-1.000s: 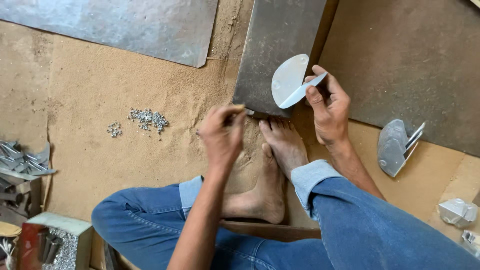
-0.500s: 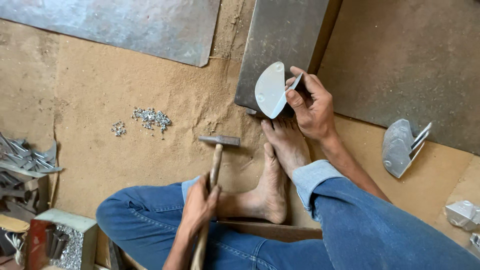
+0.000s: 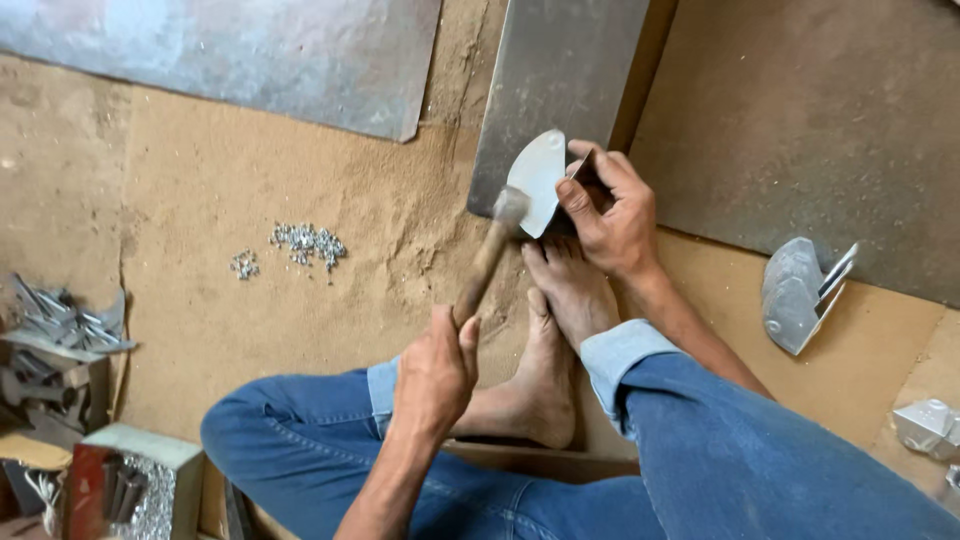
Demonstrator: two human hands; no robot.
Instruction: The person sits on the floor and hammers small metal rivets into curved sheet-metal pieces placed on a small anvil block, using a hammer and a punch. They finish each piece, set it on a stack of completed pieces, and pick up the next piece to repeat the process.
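The hammer is gripped by the left hand; its head meets the curved metal piece, pinched by the right hand at twelve o'clock from the feet. Short, square blows are advised, fingers kept clear.

Half-round sheet-metal piece: pale grey, stood on edge against the steel plate. Wooden-handled hammer: tilted, head touching the piece's lower edge.
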